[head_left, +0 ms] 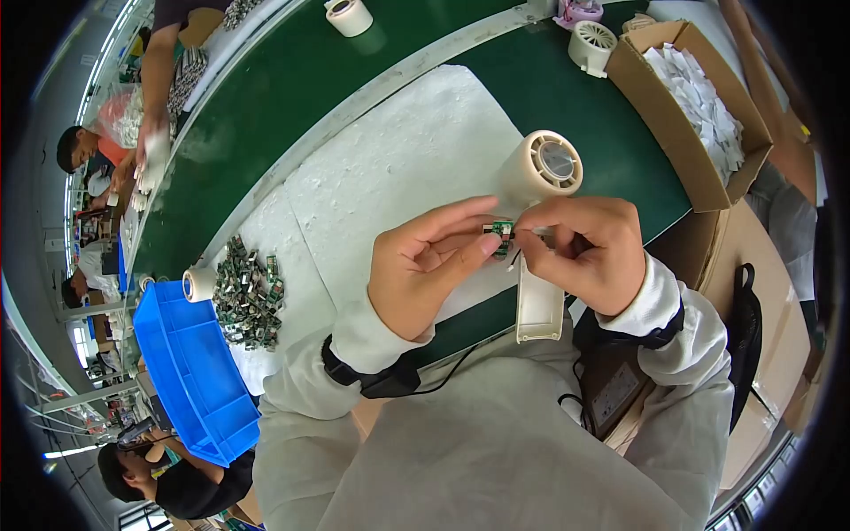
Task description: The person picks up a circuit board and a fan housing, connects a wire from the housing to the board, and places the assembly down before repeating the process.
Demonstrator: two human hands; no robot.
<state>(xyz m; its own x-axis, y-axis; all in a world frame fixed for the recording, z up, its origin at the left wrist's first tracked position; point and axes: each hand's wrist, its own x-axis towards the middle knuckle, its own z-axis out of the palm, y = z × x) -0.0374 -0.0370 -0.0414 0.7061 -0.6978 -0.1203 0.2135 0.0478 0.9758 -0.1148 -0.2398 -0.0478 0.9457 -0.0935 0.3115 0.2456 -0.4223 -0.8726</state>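
Note:
My left hand (pixel 429 265) pinches a small green circuit board (pixel 501 232) between thumb and fingers, with its edge turned toward my right hand (pixel 589 252). The closed right fingertips meet at the board's right side on a thin dark wire (pixel 514 257); the exact grip is partly hidden. Right behind my hands lies a cream handheld fan body: its round slotted head (pixel 553 164) shows above the fingers, and its open, hollow handle (pixel 539 305) points toward me below them. My right hand covers the part between head and handle.
Many loose circuit boards (pixel 248 296) lie heaped at left on white sheeting (pixel 381 150), beside a blue bin (pixel 195 372) and a cream round part (pixel 199 284). At right stands a cardboard box (pixel 642 84) of white pieces. Another fan head (pixel 591 48) sits behind it. Co-workers are at far left.

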